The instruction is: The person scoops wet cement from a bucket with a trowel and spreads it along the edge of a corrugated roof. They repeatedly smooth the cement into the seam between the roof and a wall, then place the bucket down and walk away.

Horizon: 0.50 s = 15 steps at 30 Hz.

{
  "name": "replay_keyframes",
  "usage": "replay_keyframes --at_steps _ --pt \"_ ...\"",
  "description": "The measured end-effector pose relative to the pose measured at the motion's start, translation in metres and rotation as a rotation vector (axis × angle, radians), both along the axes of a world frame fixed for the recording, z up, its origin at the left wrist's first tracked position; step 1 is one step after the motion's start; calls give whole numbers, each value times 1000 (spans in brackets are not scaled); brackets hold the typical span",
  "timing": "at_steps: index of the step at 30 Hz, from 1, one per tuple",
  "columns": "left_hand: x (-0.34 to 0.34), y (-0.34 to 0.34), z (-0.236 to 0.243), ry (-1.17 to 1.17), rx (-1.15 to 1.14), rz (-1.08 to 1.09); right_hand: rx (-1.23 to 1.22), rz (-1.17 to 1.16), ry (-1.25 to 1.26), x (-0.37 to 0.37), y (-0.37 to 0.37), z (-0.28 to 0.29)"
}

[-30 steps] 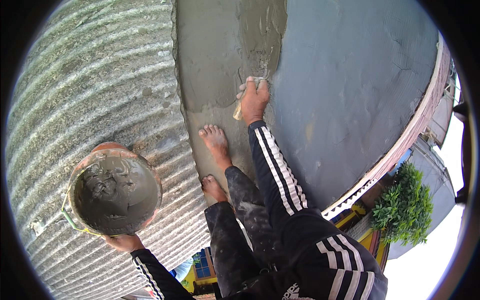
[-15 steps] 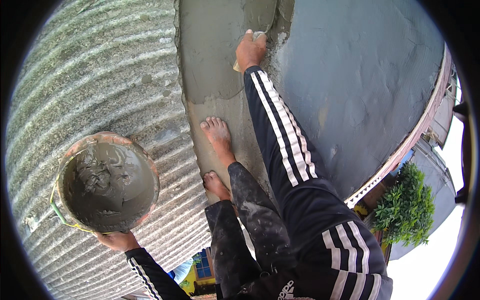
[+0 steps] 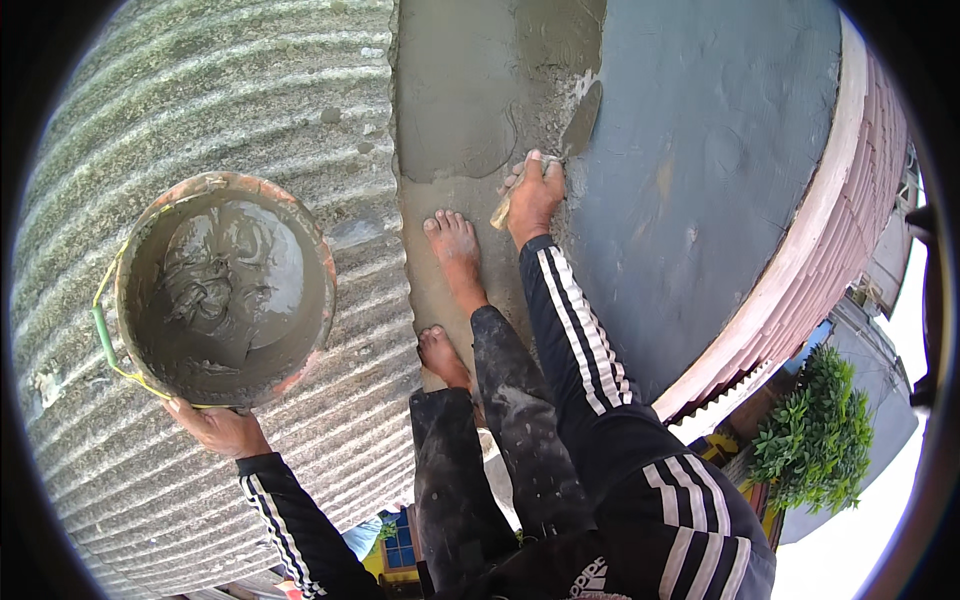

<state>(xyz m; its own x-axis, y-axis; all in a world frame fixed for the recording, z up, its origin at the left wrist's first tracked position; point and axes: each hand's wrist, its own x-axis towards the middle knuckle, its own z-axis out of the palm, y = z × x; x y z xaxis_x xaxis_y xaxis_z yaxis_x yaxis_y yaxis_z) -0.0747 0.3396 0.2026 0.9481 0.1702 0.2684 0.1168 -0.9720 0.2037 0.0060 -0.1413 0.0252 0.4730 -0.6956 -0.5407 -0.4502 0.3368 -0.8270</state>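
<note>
My right hand (image 3: 536, 200) is closed round the wooden handle of a trowel (image 3: 582, 120). The blade lies at the seam between the grey ledge and the dark grey sloping wall (image 3: 700, 180), tipped toward the wall. At the left, my left hand (image 3: 222, 430) grips the near underside of a round bucket (image 3: 327, 260), its fingers partly hidden beneath. Wet grey mortar (image 3: 225, 300) fills much of the bucket, lumpy in the middle. A wire handle with a green grip (image 3: 104, 338) hangs on the bucket's left side.
Corrugated roofing (image 3: 340, 180) spreads along the left under the bucket. My bare feet (image 3: 455, 250) stand on the narrow ledge, below smooth wet mortar (image 3: 455, 110). A pinkish tiled edge (image 3: 800, 270) bounds the wall's right side. A leafy tree (image 3: 815, 430) shows beyond it.
My right hand has drawn the trowel back nearer to me along the seam, and its blade now shows more fully. The bucket sits higher in view, with my left hand still on it.
</note>
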Motion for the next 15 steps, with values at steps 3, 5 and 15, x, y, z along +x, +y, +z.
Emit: replay_keyframes --at_steps 3,5,15 --pt "16 -8 13 -29 -15 -11 -48 131 142 -50 30 58" --pt "18 -17 12 -107 -744 291 -207 344 136 -76 57 106" --pt "29 -18 -5 -312 -1083 213 -1127 1641 -102 -18 214 240"
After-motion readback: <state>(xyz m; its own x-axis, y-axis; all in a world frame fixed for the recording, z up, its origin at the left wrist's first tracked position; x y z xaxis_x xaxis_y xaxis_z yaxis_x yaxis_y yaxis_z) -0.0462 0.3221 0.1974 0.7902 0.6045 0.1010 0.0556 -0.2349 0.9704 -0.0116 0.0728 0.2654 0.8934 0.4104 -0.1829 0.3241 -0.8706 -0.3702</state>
